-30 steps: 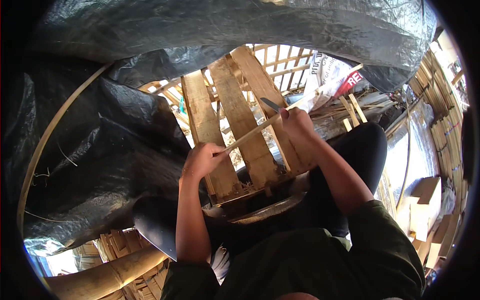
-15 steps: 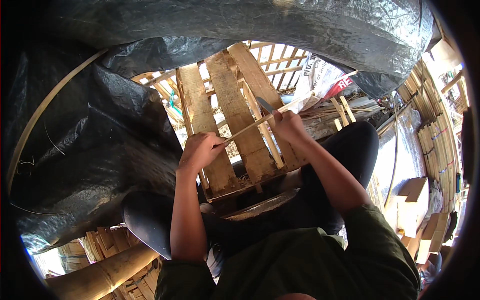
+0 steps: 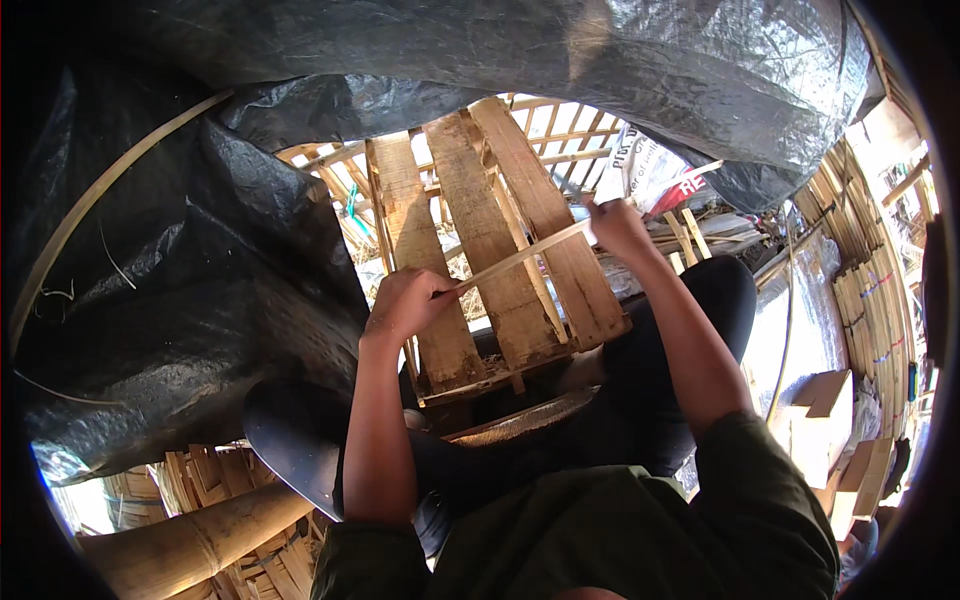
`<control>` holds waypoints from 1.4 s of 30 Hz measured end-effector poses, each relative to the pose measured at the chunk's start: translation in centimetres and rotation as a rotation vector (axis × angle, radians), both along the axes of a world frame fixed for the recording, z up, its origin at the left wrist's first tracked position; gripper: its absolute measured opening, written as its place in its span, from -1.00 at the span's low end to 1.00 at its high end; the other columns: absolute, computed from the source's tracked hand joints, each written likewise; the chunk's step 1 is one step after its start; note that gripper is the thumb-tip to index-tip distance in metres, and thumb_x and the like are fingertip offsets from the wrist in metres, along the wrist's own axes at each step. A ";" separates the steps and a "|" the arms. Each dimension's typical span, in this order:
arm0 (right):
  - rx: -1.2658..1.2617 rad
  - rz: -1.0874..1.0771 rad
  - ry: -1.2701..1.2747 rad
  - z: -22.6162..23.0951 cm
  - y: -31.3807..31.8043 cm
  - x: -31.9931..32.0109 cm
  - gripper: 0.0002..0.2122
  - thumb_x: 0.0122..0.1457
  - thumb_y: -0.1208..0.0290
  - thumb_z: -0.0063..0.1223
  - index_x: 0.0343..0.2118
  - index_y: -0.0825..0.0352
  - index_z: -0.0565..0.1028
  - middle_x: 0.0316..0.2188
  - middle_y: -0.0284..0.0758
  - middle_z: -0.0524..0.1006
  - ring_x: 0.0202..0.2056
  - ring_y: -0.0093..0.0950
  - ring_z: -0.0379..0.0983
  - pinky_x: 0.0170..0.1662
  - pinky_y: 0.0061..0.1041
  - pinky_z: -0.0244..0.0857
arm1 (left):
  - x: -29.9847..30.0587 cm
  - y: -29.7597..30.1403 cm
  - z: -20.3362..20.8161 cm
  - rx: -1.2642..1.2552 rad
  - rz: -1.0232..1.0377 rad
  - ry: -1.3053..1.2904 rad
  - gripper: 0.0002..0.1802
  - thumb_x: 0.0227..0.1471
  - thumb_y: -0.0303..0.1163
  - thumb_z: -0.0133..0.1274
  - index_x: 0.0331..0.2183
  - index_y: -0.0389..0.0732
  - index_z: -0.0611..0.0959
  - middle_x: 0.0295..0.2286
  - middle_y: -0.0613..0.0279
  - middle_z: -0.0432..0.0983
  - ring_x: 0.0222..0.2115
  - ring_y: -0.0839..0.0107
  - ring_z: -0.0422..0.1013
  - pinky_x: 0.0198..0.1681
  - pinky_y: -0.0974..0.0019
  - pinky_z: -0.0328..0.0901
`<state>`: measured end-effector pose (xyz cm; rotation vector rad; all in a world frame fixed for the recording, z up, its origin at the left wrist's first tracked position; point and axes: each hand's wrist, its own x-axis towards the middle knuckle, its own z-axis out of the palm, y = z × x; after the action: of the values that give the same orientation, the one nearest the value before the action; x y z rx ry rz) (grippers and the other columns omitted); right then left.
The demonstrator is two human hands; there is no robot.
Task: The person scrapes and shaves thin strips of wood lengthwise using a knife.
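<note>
In the head view, the left hand [image 3: 403, 305] pinches a pale strip [image 3: 525, 256], which slants across and above the wooden slats [image 3: 460, 215]; the right hand's [image 3: 620, 230] grip curls beside the strip, apparently round a knife [image 3: 567, 187], its blade blurred. The step looks like paring; the next stroke calls for a steady left pinch and shallow blade.

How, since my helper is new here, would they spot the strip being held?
Mid-picture, below the black sheet, lie three broad brown boards. Across them slants a pale strip, gripped by the left hand. Unlike the boards, it is slender and held.
</note>
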<state>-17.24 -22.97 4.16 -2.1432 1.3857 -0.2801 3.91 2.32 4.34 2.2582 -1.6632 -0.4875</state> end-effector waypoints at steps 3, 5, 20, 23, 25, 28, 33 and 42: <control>-0.116 -0.023 -0.023 -3.8 2.4 -0.3 -0.53 0.24 0.12 -0.15 -0.39 0.57 0.54 -0.47 0.19 0.53 -0.30 0.12 0.50 -0.23 -0.09 0.39 | -0.2 0.2 -0.2 -0.077 0.015 0.020 -0.73 0.03 -0.10 0.11 -0.43 -0.08 0.70 -0.52 0.04 0.51 -0.41 0.03 0.46 -0.37 0.12 0.33; -0.176 0.055 0.127 -5.0 2.5 -0.4 -0.51 0.26 0.10 -0.18 -0.38 0.55 0.54 -0.47 0.17 0.53 -0.31 0.08 0.52 -0.21 -0.08 0.38 | -0.3 -0.1 -0.5 -0.125 -0.011 0.010 -0.73 0.03 -0.10 0.11 -0.43 -0.09 0.69 -0.51 0.05 0.52 -0.41 0.03 0.46 -0.36 0.11 0.34; 0.124 0.200 0.223 2.7 -4.7 -0.2 -0.52 0.25 0.07 -0.08 -0.47 0.53 0.52 -0.62 -0.05 0.52 -0.57 -0.28 0.51 -0.45 -0.25 0.35 | 1.9 4.4 4.5 -0.226 0.089 -0.195 -0.89 -0.12 -0.28 0.24 -0.46 -0.05 0.73 -0.61 0.18 0.49 -0.52 0.20 0.47 -0.45 0.17 0.33; -0.058 0.349 0.181 0.6 -4.4 0.5 -0.57 0.26 0.17 -0.11 -0.44 0.54 0.52 -0.56 0.09 0.52 -0.43 0.00 0.52 -0.31 -0.12 0.36 | 2.2 5.7 5.9 -0.151 0.160 -0.088 -0.88 -0.13 -0.32 0.24 -0.44 -0.08 0.73 -0.64 0.15 0.44 -0.58 0.20 0.42 -0.51 0.17 0.27; -0.030 0.330 0.132 -0.3 -4.1 0.9 -0.59 0.26 0.20 -0.12 -0.46 0.54 0.52 -0.55 0.12 0.51 -0.39 0.04 0.51 -0.28 -0.09 0.35 | 2.1 5.5 6.2 -0.087 0.212 -0.012 -0.86 -0.11 -0.35 0.24 -0.40 -0.12 0.72 -0.66 0.12 0.39 -0.63 0.20 0.37 -0.55 0.19 0.21; -0.069 0.364 0.016 -0.8 -3.8 1.4 -0.60 0.26 0.22 -0.13 -0.49 0.52 0.53 -0.56 0.11 0.51 -0.42 0.04 0.52 -0.29 -0.08 0.36 | 2.2 5.0 5.9 -0.065 0.226 0.048 -0.86 -0.10 -0.38 0.24 -0.38 -0.15 0.72 -0.65 0.09 0.39 -0.63 0.18 0.36 -0.55 0.21 0.21; -0.146 0.354 0.108 -0.7 -3.5 1.3 -0.61 0.25 0.25 -0.14 -0.52 0.49 0.54 -0.57 0.09 0.52 -0.46 0.03 0.51 -0.33 -0.08 0.39 | 1.1 2.4 3.0 -0.128 0.161 0.096 -0.87 -0.06 -0.40 0.21 -0.38 -0.19 0.71 -0.62 0.04 0.43 -0.60 0.13 0.39 -0.51 0.22 0.25; -0.151 0.326 0.030 -2.4 -4.8 0.9 -0.61 0.22 0.28 -0.13 -0.58 0.52 0.52 -0.58 0.12 0.51 -0.45 0.03 0.52 -0.31 -0.12 0.39 | -0.1 -0.6 -0.1 -0.144 0.156 0.132 -0.85 0.00 -0.35 0.16 -0.40 -0.22 0.70 -0.59 0.03 0.43 -0.53 0.06 0.43 -0.44 0.16 0.29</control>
<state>-16.38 -27.81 1.74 -2.4640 1.0352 -0.2312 3.84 1.71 4.24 2.1793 -1.3991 -0.4529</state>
